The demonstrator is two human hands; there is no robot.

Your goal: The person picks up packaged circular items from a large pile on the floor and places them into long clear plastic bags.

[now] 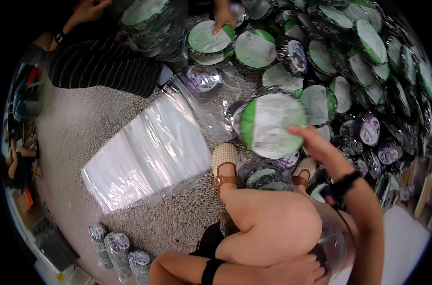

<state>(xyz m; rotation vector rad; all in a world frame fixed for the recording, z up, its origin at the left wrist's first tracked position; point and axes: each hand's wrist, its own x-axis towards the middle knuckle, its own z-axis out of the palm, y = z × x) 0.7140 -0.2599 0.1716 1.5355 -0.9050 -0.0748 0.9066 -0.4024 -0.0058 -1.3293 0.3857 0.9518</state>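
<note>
My right hand [315, 145] grips the edge of a round, plastic-wrapped pack [275, 124] with a green and white label, held up above my feet. The pack is slightly blurred. Low in my lap, my left hand [299, 271] has its fingers curled at a clear plastic bag [333, 242]; the fingertips are partly hidden. More round packs [266, 179] lie on the floor between my sandals. A big heap of the same black-wrapped packs [363, 71], some with purple labels, spreads on my right.
A stack of flat clear bags [149, 147] lies on the speckled carpet. Three upright wrapped bundles [117, 249] stand at the lower left. Across from me, another person's hand [224, 19] touches a green-labelled pack [210, 38]; a striped trouser leg [107, 66] extends beside it.
</note>
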